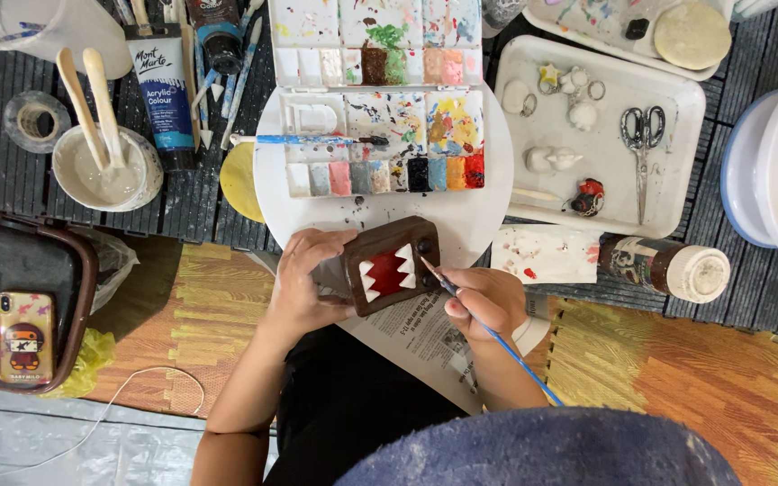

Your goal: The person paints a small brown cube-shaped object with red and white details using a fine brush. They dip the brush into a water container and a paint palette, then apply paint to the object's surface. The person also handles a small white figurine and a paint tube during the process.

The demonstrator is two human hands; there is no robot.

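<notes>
Left hand [303, 279] wraps the brown figure [389, 264], tilting its toothed face up for the brush [488, 328] — pinched in right hand [488, 301] — palette [380, 94] just beyond.

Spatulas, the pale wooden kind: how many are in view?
2. Both wooden spatulas stand side by side, leaning in the white cup at upper left, near the paint tube. Others may be hidden among the brushes.

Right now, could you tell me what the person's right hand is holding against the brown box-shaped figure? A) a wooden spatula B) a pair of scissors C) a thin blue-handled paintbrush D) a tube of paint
C: the right hand holds a thin blue-handled paintbrush with its tip at the brown figure, which the left hand steadies.
</notes>
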